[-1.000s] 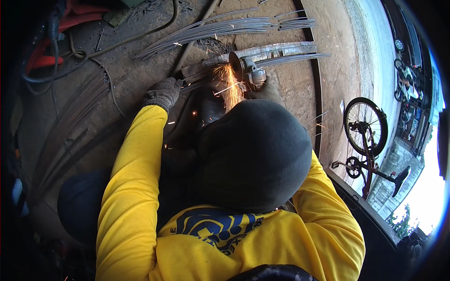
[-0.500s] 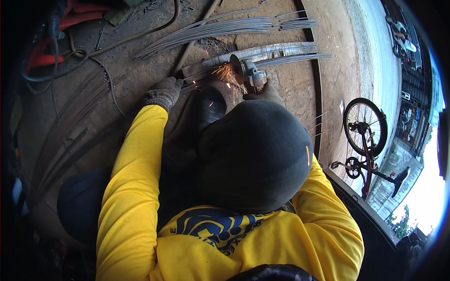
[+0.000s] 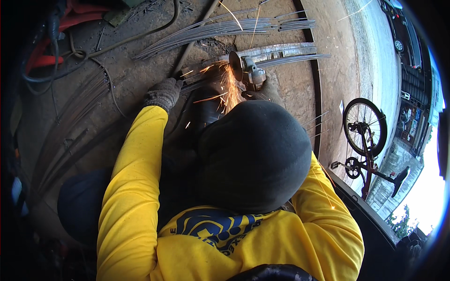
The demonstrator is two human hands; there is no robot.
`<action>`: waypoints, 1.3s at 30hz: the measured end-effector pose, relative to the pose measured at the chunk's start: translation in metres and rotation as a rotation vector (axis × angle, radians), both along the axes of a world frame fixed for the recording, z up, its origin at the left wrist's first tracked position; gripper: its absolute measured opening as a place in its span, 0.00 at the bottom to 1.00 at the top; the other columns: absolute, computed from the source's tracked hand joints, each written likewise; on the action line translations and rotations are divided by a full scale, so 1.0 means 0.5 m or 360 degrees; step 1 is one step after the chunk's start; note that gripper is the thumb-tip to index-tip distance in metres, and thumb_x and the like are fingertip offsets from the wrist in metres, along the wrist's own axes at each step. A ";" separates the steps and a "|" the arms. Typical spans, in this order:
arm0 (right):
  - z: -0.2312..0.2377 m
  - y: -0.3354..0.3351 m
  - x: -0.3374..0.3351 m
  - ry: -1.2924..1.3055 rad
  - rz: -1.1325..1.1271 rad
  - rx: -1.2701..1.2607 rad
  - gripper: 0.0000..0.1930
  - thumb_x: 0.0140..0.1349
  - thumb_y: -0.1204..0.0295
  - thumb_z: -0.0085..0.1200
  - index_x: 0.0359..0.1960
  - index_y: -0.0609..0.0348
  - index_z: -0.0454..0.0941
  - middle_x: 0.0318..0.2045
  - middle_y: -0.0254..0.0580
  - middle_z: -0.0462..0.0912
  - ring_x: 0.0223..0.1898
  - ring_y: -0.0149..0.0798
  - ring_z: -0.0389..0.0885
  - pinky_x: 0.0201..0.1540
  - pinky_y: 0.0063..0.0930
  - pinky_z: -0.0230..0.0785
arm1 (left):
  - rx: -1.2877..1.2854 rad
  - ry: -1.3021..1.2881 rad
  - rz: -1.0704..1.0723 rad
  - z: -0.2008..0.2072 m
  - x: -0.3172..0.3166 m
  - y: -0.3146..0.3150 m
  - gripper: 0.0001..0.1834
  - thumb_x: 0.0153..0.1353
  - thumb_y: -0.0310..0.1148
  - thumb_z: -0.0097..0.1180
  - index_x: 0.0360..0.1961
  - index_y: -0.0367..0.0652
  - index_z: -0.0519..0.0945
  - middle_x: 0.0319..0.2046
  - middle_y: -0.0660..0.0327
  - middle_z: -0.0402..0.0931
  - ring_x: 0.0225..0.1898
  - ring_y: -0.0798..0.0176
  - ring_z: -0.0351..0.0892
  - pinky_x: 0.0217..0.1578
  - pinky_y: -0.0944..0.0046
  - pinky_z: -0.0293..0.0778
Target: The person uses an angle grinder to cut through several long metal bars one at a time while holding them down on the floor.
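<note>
My right hand (image 3: 270, 93), in a glove and partly hidden behind a black rounded head covering (image 3: 255, 154), grips an angle grinder (image 3: 253, 77). The grinder's thin disc (image 3: 236, 66) stands upright against metal stock beside it, and a bright stream of orange sparks (image 3: 229, 91) falls from the contact. To the left, my left hand (image 3: 164, 93) wears a grey knitted glove. Its fingers are closed over the near end of thin steel rods (image 3: 192, 86). A flat metal bar (image 3: 276, 50) lies along the ground just beyond the grinder.
Bundles of thin rods (image 3: 211, 33) lie farther off, with more at the left (image 3: 70, 114). A hose (image 3: 136, 43) and cables curl near red equipment (image 3: 44, 61). A dark metal rail (image 3: 313, 61) runs along the right; beyond it are a bicycle (image 3: 365, 129) and a dark car (image 3: 405, 37).
The spark stream has grown brighter and pours down toward me, with stray sparks flying wider. The grinder has shifted only slightly. On the street, a motorbike is gone and a dark car shows.
</note>
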State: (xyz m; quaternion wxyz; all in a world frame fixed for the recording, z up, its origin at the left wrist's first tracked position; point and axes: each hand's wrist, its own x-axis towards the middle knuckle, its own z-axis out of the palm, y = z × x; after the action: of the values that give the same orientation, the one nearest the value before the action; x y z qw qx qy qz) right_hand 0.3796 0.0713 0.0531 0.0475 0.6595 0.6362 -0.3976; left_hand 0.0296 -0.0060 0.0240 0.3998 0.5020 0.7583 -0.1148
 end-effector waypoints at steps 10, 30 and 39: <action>0.047 -0.039 -0.012 -0.0278 -0.0155 -0.0035 0.55 0.38 0.50 0.78 0.65 0.65 0.61 0.54 0.61 0.82 0.58 0.56 0.81 0.59 0.44 0.74 | 0.0064 -0.0028 -0.0040 -0.054 0.002 -0.002 0.31 0.73 0.59 0.37 0.56 0.46 0.79 0.58 0.47 0.77 0.59 0.38 0.75 0.61 0.42 0.70; 0.006 -0.023 0.015 0.0071 -0.0174 0.0063 0.56 0.37 0.50 0.76 0.67 0.65 0.62 0.54 0.61 0.82 0.58 0.58 0.81 0.60 0.43 0.73 | 0.0020 -0.0018 -0.0004 -0.013 0.005 0.008 0.33 0.73 0.60 0.37 0.57 0.44 0.78 0.59 0.46 0.76 0.61 0.38 0.73 0.62 0.42 0.68; 0.010 -0.007 0.017 -0.0081 -0.0188 -0.0108 0.55 0.40 0.52 0.75 0.68 0.67 0.60 0.56 0.61 0.81 0.59 0.57 0.80 0.61 0.42 0.72 | 0.0010 -0.0024 -0.0002 -0.010 0.011 0.011 0.32 0.73 0.60 0.37 0.56 0.44 0.78 0.59 0.46 0.76 0.61 0.38 0.73 0.62 0.42 0.68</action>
State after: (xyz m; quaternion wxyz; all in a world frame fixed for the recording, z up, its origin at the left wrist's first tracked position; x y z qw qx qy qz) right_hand 0.3883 0.0677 0.0581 0.0625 0.7037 0.5809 -0.4042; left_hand 0.0351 -0.0003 0.0189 0.4039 0.5045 0.7553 -0.1091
